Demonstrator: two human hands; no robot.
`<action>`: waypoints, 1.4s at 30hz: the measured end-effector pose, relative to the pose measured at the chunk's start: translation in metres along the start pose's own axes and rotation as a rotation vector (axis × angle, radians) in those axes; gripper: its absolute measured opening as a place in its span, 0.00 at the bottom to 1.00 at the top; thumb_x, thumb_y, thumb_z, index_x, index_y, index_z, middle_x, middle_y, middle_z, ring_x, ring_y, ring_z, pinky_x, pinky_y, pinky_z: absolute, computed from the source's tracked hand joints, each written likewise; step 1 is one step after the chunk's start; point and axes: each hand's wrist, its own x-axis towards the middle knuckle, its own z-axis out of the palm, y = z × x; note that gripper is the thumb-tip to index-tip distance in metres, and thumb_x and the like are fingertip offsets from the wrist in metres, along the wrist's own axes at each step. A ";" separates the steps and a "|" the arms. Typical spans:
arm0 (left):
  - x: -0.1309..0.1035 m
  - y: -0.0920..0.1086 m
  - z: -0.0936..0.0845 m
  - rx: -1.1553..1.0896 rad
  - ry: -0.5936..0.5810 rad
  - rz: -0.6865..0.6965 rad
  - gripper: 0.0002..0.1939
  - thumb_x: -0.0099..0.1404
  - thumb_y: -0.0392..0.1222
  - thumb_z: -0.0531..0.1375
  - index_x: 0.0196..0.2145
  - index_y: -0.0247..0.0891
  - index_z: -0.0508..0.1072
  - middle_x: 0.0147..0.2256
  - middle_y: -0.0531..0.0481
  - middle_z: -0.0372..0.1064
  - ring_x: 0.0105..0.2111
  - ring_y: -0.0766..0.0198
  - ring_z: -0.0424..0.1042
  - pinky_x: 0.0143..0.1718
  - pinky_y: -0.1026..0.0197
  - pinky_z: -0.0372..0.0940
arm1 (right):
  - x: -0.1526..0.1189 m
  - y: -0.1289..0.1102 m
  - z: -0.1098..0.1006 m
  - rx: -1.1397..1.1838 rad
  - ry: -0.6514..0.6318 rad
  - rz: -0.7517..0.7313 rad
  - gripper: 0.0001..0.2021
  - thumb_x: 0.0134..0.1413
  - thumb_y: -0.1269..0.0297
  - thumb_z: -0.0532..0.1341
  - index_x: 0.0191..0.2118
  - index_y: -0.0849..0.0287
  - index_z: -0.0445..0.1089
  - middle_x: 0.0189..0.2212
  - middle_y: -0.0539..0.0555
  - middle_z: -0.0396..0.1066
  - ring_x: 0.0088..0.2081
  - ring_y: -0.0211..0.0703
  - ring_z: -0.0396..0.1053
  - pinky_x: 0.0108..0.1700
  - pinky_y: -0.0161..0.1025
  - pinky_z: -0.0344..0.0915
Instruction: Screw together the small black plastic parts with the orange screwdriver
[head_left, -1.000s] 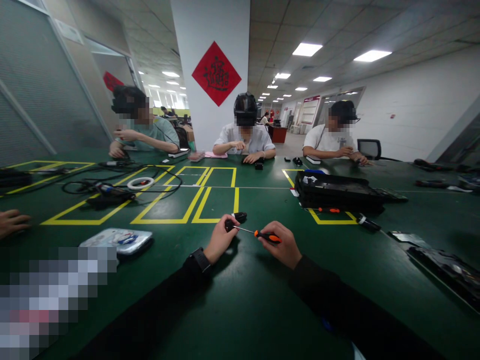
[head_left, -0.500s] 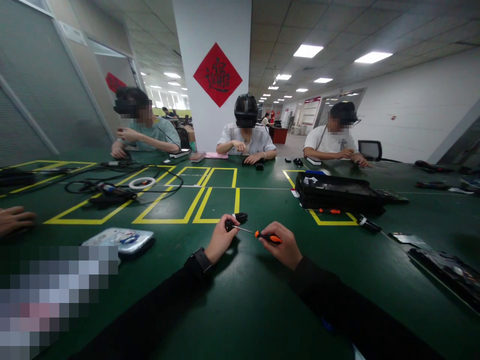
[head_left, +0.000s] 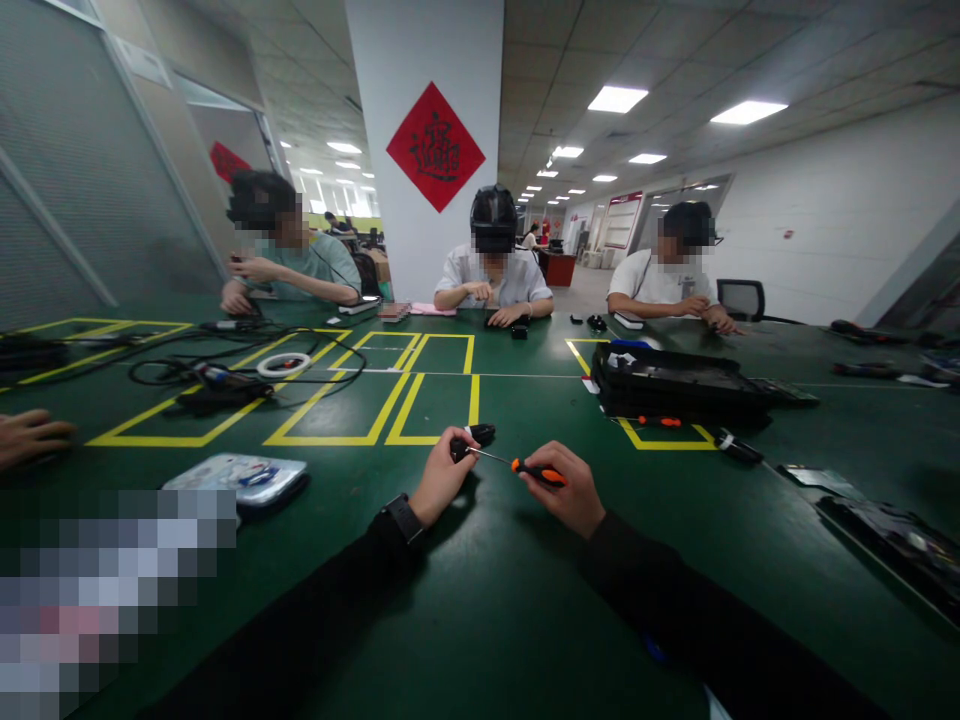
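Observation:
My right hand [head_left: 564, 487] is closed on the orange and black handle of a screwdriver [head_left: 546, 474]. Its thin metal shaft points left, and the tip meets a small black part [head_left: 459, 450] pinched in my left hand [head_left: 441, 478]. My fingers cover much of that part, so its kind is unclear. Just beyond my left fingertips a black piece with a white band [head_left: 481, 434] lies on the green table [head_left: 480, 620]; whether it joins the held part I cannot tell.
Black trays [head_left: 675, 380] stand at the right, with an orange screwdriver [head_left: 660, 421] before them. An opened device [head_left: 892, 540] lies farther right. Cables [head_left: 225, 375] and a white ring [head_left: 283, 364] spread left, beyond a silvery case [head_left: 247, 475]. Another person's hand [head_left: 34, 437] rests at the left edge.
The screwdriver and my right hand have shifted very slightly; the tip stays at the small black part. My left hand holds its place.

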 end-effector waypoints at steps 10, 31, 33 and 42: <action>0.000 -0.002 0.000 0.002 -0.011 0.011 0.07 0.53 0.34 0.56 0.33 0.38 0.64 0.34 0.52 0.68 0.37 0.63 0.67 0.42 0.59 0.59 | 0.000 -0.001 0.000 0.003 0.035 -0.015 0.05 0.49 0.68 0.60 0.35 0.56 0.66 0.31 0.53 0.67 0.34 0.41 0.66 0.37 0.39 0.66; -0.002 0.007 -0.002 0.001 -0.039 0.059 0.10 0.59 0.48 0.55 0.31 0.38 0.65 0.28 0.55 0.63 0.28 0.67 0.62 0.33 0.66 0.56 | -0.001 0.002 0.001 -0.020 0.075 -0.012 0.04 0.49 0.68 0.60 0.34 0.56 0.66 0.31 0.53 0.67 0.34 0.41 0.66 0.36 0.39 0.65; -0.002 0.007 -0.002 0.006 -0.032 0.067 0.10 0.59 0.48 0.55 0.30 0.38 0.65 0.27 0.55 0.63 0.28 0.67 0.61 0.32 0.66 0.56 | -0.001 0.002 0.002 -0.029 0.080 0.010 0.04 0.49 0.68 0.60 0.34 0.57 0.66 0.31 0.53 0.66 0.34 0.41 0.66 0.37 0.39 0.65; -0.001 0.005 -0.001 -0.003 -0.003 0.036 0.11 0.57 0.48 0.58 0.33 0.38 0.66 0.32 0.53 0.65 0.32 0.66 0.63 0.36 0.64 0.57 | 0.003 0.001 -0.001 -0.056 0.104 0.124 0.03 0.51 0.66 0.58 0.33 0.58 0.65 0.31 0.52 0.65 0.34 0.40 0.65 0.37 0.38 0.64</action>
